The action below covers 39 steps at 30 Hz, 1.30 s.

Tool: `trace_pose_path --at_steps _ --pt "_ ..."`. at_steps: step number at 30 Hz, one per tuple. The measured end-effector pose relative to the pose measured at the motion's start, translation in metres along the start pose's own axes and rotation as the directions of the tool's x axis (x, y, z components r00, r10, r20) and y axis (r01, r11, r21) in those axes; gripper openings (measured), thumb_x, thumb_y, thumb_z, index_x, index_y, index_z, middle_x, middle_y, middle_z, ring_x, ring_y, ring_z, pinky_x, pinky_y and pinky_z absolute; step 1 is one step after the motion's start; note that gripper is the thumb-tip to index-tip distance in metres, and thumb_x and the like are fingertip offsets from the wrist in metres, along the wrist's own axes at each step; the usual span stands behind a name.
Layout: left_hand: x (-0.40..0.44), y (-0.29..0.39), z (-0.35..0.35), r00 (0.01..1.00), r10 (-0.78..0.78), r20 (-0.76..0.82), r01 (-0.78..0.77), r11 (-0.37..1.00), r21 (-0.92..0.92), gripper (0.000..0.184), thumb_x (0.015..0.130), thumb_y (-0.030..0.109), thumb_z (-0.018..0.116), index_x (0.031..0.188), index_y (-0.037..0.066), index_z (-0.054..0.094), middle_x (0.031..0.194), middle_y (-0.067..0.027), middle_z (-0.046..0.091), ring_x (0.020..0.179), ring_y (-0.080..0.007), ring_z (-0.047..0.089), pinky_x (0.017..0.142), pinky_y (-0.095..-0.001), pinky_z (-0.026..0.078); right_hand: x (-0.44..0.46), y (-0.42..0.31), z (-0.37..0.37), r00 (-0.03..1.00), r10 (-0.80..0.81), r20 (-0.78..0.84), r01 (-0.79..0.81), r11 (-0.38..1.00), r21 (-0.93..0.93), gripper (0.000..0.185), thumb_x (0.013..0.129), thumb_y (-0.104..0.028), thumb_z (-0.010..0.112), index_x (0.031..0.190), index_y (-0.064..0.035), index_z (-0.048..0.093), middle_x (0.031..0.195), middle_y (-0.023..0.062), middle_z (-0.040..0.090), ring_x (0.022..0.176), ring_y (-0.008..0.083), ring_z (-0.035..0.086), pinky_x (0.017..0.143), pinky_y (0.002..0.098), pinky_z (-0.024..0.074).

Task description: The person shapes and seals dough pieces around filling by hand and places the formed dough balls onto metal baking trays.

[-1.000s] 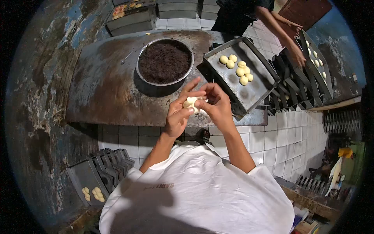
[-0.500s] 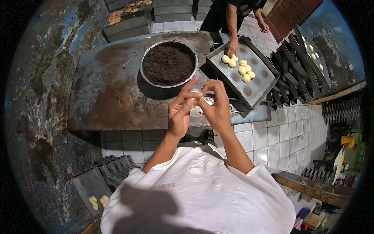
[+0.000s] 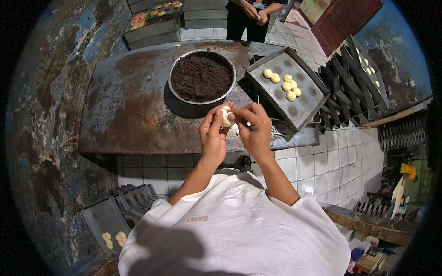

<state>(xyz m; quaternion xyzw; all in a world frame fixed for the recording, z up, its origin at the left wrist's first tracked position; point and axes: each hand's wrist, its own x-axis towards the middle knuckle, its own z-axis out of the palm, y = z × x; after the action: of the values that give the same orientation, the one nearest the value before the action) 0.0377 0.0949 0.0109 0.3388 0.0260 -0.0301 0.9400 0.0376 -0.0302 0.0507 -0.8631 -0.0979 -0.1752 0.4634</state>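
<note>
A small pale piece of dough point(image 3: 226, 117) rests in the fingers of my left hand point(image 3: 212, 140), above the front part of the metal table. My right hand point(image 3: 256, 131) has its fingers curled and pinched at the right side of the same dough. Just beyond my hands stands a round metal bowl point(image 3: 171, 86) of dark brown, crumbly filling point(image 3: 201, 76). To the right, a metal tray point(image 3: 306, 102) carries several round, pale yellow dough balls point(image 3: 287, 85).
Across the worn table point(image 3: 124, 106) stands another person, whose hands point(image 3: 257, 13) are close together. Stacked black trays point(image 3: 343, 85) lean at the right. More dough balls lie on a tray point(image 3: 102, 218) at lower left. Baked buns point(image 3: 159, 9) sit at the back left.
The dough in my fingers now shows more fully, and my right hand has curled in at its side. The other person's hand has left the tray, where one dough ball fewer lies.
</note>
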Motion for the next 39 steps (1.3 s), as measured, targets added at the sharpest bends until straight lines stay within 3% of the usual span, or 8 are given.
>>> trace_pose_path --at_steps 4,6,14,18,24,31,37,39 --pt "0.005 -0.014 -0.001 0.979 0.180 0.094 -0.184 0.982 0.042 0.026 0.107 0.019 0.054 0.119 0.000 0.066 0.136 -0.0170 0.062 0.126 -0.0220 0.058 0.107 -0.0346 0.045 0.015 0.001 -0.003 0.977 -0.140 -0.162 0.127 0.988 -0.088 0.019 0.076 -0.005 0.080 0.095 -0.0060 0.075 0.079 0.0072 0.063 0.080 0.0249 0.066 0.076 0.0316 0.0521" --pt "0.007 -0.021 0.003 0.975 0.213 0.064 -0.216 0.975 0.049 0.023 0.106 0.018 0.055 0.115 0.000 0.067 0.133 -0.0165 0.063 0.125 -0.0216 0.058 0.107 -0.0348 0.044 0.016 0.004 0.000 0.941 0.305 0.147 -0.333 0.753 0.567 0.015 0.079 -0.006 0.081 0.091 -0.0017 0.074 0.080 0.0069 0.063 0.079 0.0202 0.065 0.075 0.0294 0.0520" --pt "0.034 -0.053 -0.004 0.967 -0.073 -0.245 0.080 0.997 0.017 0.027 0.105 0.031 0.058 0.103 0.004 0.061 0.101 -0.0095 0.068 0.088 -0.0173 0.066 0.077 -0.0320 0.054 -0.006 0.029 -0.003 0.999 0.038 -0.017 -0.033 0.976 0.216 0.021 0.084 -0.002 0.078 0.105 0.0010 0.076 0.084 0.0047 0.067 0.076 0.0125 0.063 0.069 0.0271 0.0500" --pt "0.031 -0.067 0.025 0.924 -0.136 -0.357 0.185 0.977 0.106 0.034 0.104 0.033 0.061 0.088 0.004 0.063 0.086 -0.0053 0.067 0.074 -0.0125 0.064 0.065 -0.0282 0.052 -0.014 0.059 -0.030 0.951 0.260 0.166 -0.301 0.902 0.311 0.023 0.083 -0.002 0.077 0.107 -0.0002 0.077 0.104 0.0066 0.067 0.091 0.0122 0.061 0.075 0.0258 0.0483" --pt "0.020 -0.118 0.067 0.993 0.110 -0.052 -0.071 0.871 0.486 0.040 0.108 0.030 0.053 0.101 -0.003 0.074 0.116 -0.0152 0.071 0.104 -0.0209 0.067 0.089 -0.0308 0.052 -0.019 0.111 -0.080 0.951 0.301 -0.070 -0.281 0.935 0.215 0.035 0.084 -0.020 0.081 0.111 -0.0006 0.069 0.109 0.0103 0.067 0.091 0.0199 0.064 0.080 0.0315 0.0490" --pt "0.014 -0.182 0.087 0.832 -0.208 0.515 -0.403 0.411 0.818 0.039 0.102 0.030 0.059 0.129 0.005 0.068 0.144 -0.0151 0.058 0.138 -0.0293 0.049 0.115 -0.0388 0.034 -0.051 0.195 -0.182 0.507 0.432 0.746 -0.862 0.245 0.443 0.038 0.096 -0.019 0.071 0.128 -0.0013 0.061 0.114 0.0039 0.068 0.100 0.0123 0.065 0.089 0.0281 0.0533" --pt "0.018 -0.186 0.076 0.992 0.001 0.123 -0.093 0.656 0.749 0.033 0.101 0.019 0.059 0.126 -0.001 0.066 0.130 -0.0114 0.066 0.126 -0.0208 0.056 0.111 -0.0346 0.037 0.008 0.310 -0.234 0.663 0.480 0.575 -0.558 0.829 -0.049 0.050 0.084 -0.009 0.073 0.130 0.0049 0.060 0.122 0.0182 0.069 0.107 0.0267 0.068 0.097 0.0348 0.0523" --pt "0.009 -0.178 0.060 0.999 -0.019 -0.041 0.043 0.681 0.731 0.030 0.101 0.018 0.058 0.123 -0.001 0.067 0.123 -0.0075 0.068 0.118 -0.0158 0.058 0.105 -0.0305 0.041 0.001 0.397 -0.210 0.985 -0.024 0.169 0.100 0.881 -0.462 0.067 0.081 -0.012 0.079 0.139 0.0053 0.050 0.135 0.0235 0.061 0.115 0.0387 0.065 0.096 0.0419 0.0528"
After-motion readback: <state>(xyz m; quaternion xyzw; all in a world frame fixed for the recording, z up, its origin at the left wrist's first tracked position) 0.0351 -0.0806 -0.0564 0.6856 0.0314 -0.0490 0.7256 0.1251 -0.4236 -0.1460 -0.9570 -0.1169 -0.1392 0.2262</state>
